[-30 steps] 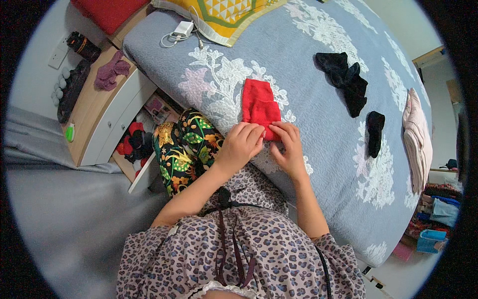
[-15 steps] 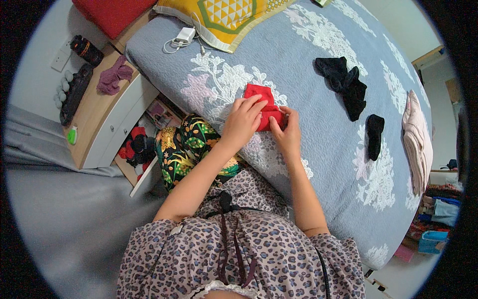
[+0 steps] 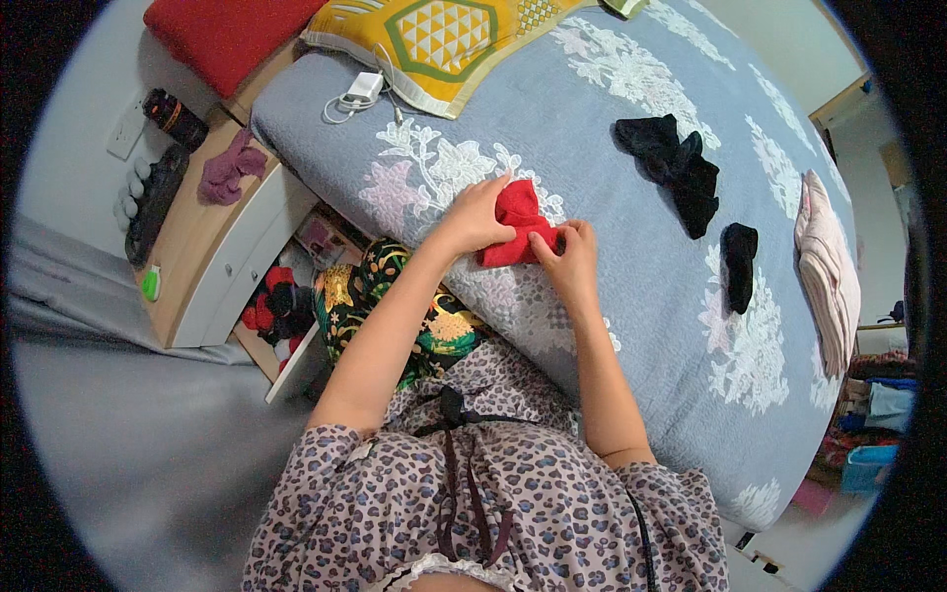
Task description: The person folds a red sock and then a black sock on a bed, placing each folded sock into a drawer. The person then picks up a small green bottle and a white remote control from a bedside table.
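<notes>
A folded pair of red socks (image 3: 519, 209) lies on the near side of the bed, over the white lace pattern. My left hand (image 3: 473, 219) holds its left edge, the thumb on top and the fingers along the far side, partly hidden. At the right end of the red fabric, my right hand (image 3: 572, 259) pinches it between thumb and bent fingers. Further right on the bed lie a crumpled pair of black socks (image 3: 681, 170) and a single folded black sock (image 3: 740, 266).
The grey-blue bedspread (image 3: 661, 326) carries a yellow patterned pillow (image 3: 444, 44), a white charger (image 3: 364, 87) with cable and a folded pink cloth (image 3: 825, 281). At left, an open drawer (image 3: 279, 314) of red and dark clothing juts from the nightstand (image 3: 222, 266), which bears a purple cloth (image 3: 233, 168).
My left hand has moved off the top of the red socks to their left edge, uncovering more fabric. The right hand keeps its pinch at the right end. The view has shifted slightly.
</notes>
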`<state>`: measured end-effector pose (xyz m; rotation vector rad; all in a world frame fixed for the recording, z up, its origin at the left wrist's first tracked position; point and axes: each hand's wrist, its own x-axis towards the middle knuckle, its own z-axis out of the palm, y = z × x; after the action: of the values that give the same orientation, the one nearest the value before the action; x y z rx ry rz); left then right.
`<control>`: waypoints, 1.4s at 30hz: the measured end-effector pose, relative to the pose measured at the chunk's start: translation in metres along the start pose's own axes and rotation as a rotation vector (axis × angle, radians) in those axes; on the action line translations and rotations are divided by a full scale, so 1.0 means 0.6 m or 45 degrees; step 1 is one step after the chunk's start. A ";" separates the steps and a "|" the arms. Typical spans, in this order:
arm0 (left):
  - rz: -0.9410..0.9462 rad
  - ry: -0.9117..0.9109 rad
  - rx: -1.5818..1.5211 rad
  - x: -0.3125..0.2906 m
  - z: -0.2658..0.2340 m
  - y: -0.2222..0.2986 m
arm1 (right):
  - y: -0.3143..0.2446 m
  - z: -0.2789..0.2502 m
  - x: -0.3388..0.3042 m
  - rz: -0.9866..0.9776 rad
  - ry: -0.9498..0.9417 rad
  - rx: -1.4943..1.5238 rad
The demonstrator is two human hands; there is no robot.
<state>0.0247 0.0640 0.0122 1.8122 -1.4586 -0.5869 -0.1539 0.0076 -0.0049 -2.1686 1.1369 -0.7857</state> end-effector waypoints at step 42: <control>0.105 0.352 0.183 -0.143 0.043 0.046 | -0.031 0.014 -0.035 -0.057 -0.453 1.112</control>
<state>-0.0334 0.1377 0.0091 1.8483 -1.4057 -0.1841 -0.1477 0.0363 -0.0023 -1.4990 0.4282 -0.6955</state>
